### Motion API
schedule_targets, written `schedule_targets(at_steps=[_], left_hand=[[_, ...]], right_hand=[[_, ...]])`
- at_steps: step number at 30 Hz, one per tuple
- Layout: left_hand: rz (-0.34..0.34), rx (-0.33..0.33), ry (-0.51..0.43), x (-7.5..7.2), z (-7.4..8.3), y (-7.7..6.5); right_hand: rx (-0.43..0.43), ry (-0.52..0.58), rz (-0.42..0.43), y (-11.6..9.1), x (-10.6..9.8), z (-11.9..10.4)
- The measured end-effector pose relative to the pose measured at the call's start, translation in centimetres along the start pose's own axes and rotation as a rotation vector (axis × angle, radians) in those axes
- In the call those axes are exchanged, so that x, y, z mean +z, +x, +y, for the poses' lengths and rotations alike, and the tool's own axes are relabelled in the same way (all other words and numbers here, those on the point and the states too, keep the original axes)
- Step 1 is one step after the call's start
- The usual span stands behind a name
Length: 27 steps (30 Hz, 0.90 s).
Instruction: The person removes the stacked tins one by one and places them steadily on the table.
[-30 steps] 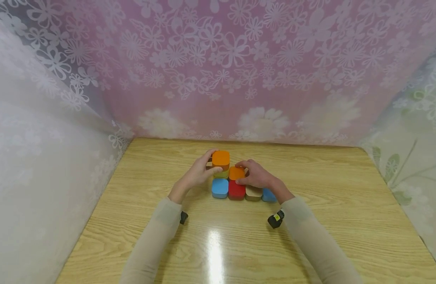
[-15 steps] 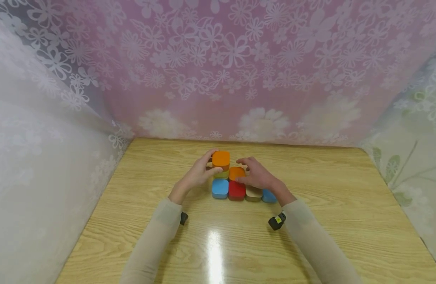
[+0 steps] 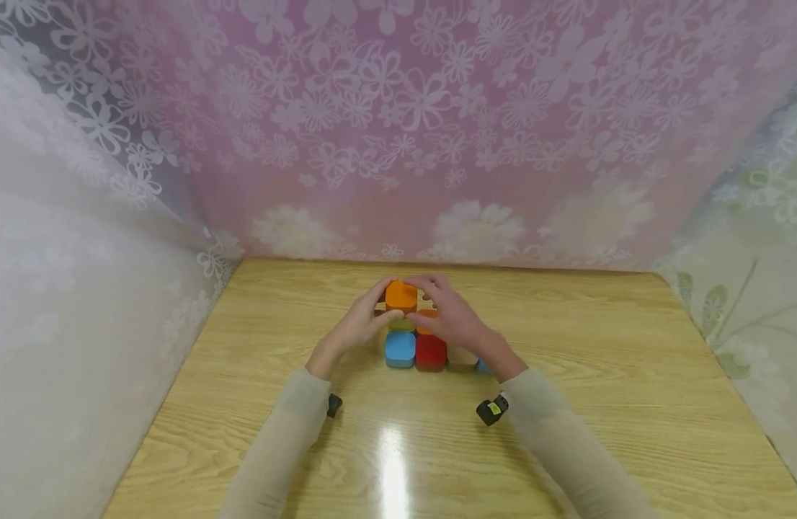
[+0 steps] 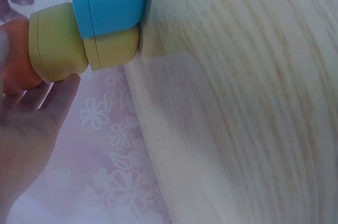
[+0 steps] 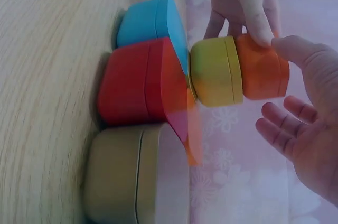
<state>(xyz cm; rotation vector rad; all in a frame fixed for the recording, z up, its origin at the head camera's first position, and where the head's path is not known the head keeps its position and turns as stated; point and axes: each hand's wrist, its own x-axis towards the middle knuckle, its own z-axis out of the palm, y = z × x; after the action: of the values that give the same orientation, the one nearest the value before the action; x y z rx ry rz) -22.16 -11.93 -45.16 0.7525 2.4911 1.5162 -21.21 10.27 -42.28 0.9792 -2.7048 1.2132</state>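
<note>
In the head view, an orange rounded block (image 3: pixel 401 294) tops a stack with a yellow rounded block (image 5: pixel 215 72) directly beneath it. Another yellow block (image 4: pixel 113 49) forms the lower level. My left hand (image 3: pixel 359 322) holds the stack's upper part from the left, its thumb on the orange block's front and a fingertip at the yellow block. My right hand (image 3: pixel 455 317) is at the right of the orange block, its thumb tip at the front near my left thumb. The right wrist view shows its other fingers loosely bent, apart from the block.
In front of the stack stands a blue block (image 3: pixel 401 349), with a red block (image 3: pixel 431 353) beside it. Right of these are a tan block (image 5: pixel 119 176) and a second blue block (image 3: pixel 483 366), partly covered by my right arm. Another orange block (image 3: pixel 427 317) sits behind the red one.
My right hand has come off the orange block behind the red one and moved left to the top of the stack. My left hand has stayed at the stack.
</note>
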Motion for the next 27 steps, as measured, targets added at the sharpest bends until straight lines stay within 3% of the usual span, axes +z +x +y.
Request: schedule_targets(at_steps=[6,11,17,27], left_hand=[[-0.012,-0.018,0.036,0.1,0.0,-0.1],[-0.019,-0.051,0.101,0.0,0.3,-0.2],[-0.016,-0.021,0.193,-0.2,0.4,0.1],[-0.024,-0.054,0.103,-0.1,-0.5,0.4]], right_hand=[[-0.044,-0.146,0.038,0.0,0.8,-0.2],[-0.039,-0.156,0.061,0.0,1.0,-0.3],[0.011,-0.161,0.074,0.5,1.2,-0.8],[0.053,-0.18,0.092,1.0,1.3,-1.2]])
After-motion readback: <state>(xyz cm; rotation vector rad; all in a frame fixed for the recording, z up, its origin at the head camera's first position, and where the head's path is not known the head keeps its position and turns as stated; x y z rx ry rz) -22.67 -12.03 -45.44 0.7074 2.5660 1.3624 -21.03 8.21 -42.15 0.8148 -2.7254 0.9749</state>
